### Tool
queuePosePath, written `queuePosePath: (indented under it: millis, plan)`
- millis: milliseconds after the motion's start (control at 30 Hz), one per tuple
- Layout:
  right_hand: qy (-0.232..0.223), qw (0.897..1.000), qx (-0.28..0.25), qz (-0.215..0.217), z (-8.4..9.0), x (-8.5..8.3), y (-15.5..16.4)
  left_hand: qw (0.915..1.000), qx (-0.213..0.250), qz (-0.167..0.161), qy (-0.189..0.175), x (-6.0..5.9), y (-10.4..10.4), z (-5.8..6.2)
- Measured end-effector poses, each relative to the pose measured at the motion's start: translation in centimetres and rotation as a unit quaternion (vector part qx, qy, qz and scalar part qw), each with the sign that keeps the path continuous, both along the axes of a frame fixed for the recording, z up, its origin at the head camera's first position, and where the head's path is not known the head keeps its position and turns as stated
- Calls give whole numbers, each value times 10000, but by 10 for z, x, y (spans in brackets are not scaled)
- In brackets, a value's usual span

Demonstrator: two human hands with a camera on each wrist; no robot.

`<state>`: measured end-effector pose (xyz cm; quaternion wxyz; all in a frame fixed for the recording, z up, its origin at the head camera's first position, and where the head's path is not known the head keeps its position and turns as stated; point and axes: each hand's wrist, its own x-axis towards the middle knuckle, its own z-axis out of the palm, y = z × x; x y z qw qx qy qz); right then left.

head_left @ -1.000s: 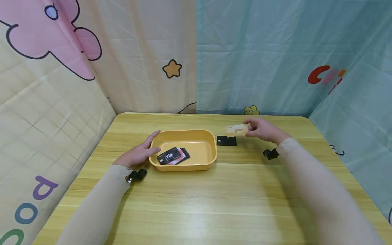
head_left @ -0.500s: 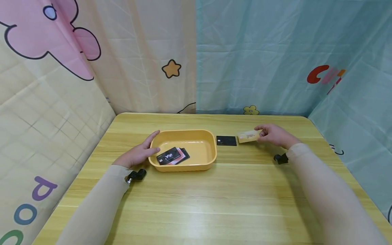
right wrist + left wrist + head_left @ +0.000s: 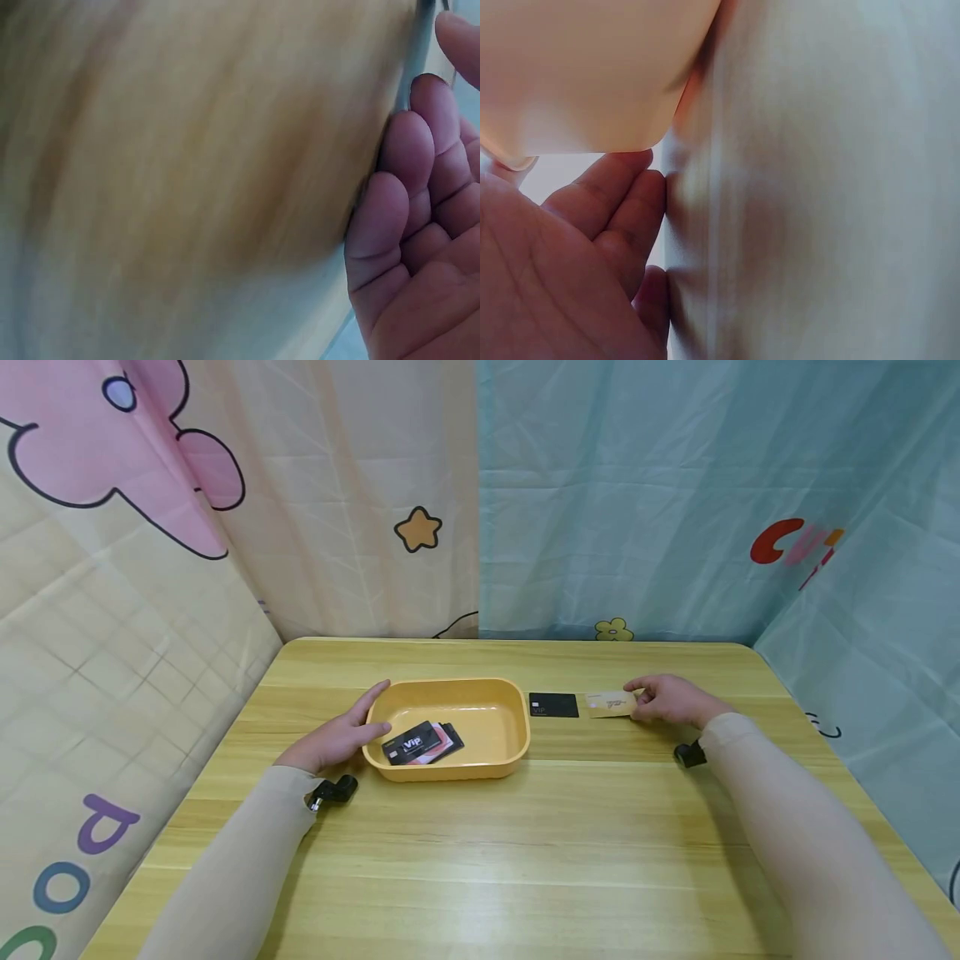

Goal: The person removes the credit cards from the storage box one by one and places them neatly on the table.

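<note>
On the table (image 3: 525, 852), a tray (image 3: 495, 758) sits left of centre with VIP cards (image 3: 420, 743) inside. Just right of it lies another card (image 3: 553, 704), then a further card (image 3: 609, 703) beside that.

The near half of the tabletop (image 3: 510, 860) lies bare, open to a hand; toward the far edge the yellow tray (image 3: 517, 752), a black card (image 3: 553, 705) and a gold card (image 3: 611, 703) stand in a row; strips behind them stay free.
</note>
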<state>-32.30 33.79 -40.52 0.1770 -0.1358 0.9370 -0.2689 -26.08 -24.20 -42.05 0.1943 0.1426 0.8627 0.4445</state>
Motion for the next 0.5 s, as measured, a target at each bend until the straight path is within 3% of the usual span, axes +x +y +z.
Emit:
queuePosePath:
  millis: [200,500]
  plan:
    - [54,9994,329,99,-2,-1,-2,10000,-22,10,8,0,1,1]
    - [-11,9991,421,107,-2,-1,-2,10000,23,20,-43,2,1,1]
